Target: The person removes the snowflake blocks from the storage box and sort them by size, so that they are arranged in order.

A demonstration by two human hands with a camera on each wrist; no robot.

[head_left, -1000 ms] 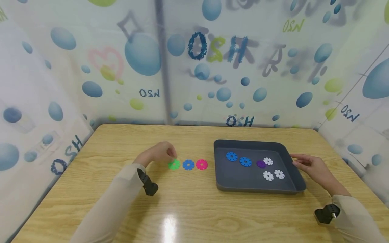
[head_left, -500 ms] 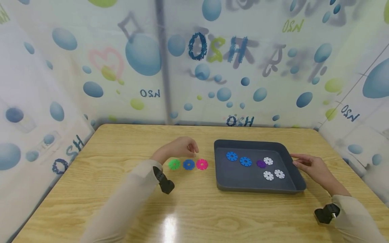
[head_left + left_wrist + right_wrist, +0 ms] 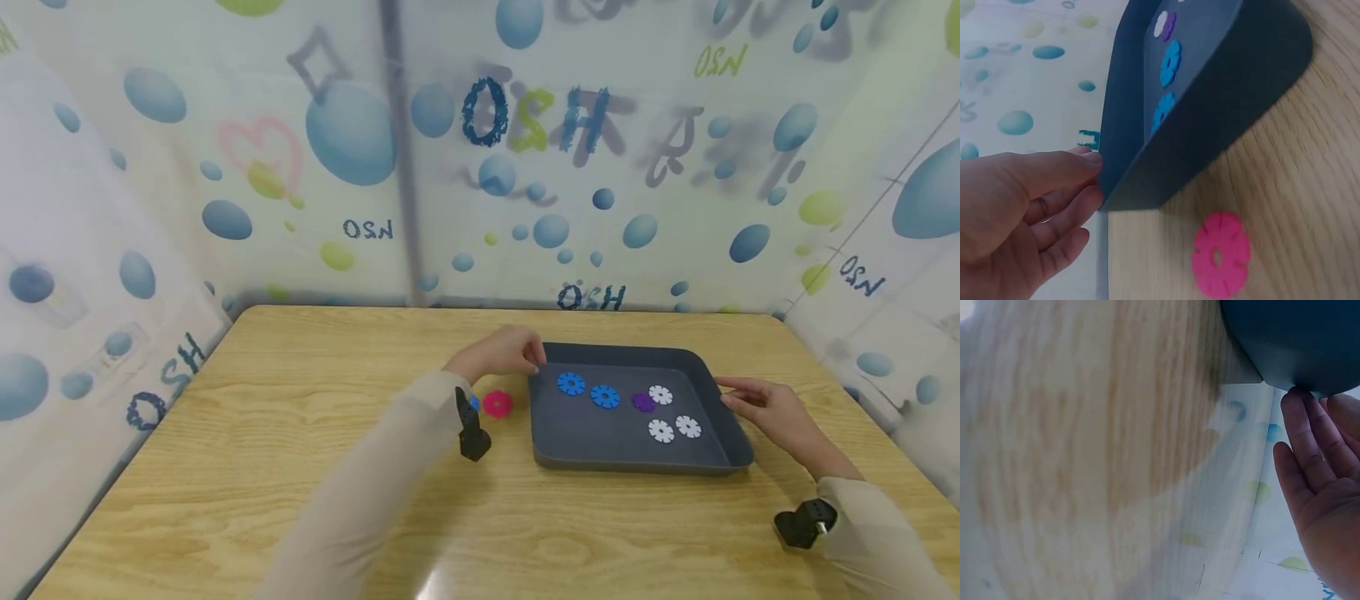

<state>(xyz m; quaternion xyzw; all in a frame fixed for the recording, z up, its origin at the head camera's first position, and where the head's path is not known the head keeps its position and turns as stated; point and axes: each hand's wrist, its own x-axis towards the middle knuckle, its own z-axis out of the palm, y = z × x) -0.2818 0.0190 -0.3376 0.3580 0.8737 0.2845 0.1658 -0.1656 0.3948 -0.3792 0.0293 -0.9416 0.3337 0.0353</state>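
Observation:
My left hand (image 3: 504,352) is at the far left corner of a dark grey tray (image 3: 600,454). Its fingers are loosely curled and I see nothing held in them; in the left wrist view the thumb tip (image 3: 1092,159) overlaps the tray's edge, and contact is hard to tell. At the tray's right wall, my right hand (image 3: 772,417) touches the outside with extended fingers (image 3: 1310,444). Inside the tray lie two blue notched discs (image 3: 572,384), a purple disc (image 3: 642,402) and three white discs (image 3: 661,431); one white disc overlaps the purple one.
A pink notched disc (image 3: 498,404) lies on the wooden table (image 3: 300,400) left of the tray. Beside it a blue disc (image 3: 474,403) is mostly covered by the left sleeve (image 3: 382,467). A printed curtain (image 3: 480,250) stands behind the table.
My left hand has moved right from the green disc, over the blue and pink discs, to the tray's corner. The green disc is now hidden behind the left arm. The right hand stays put.

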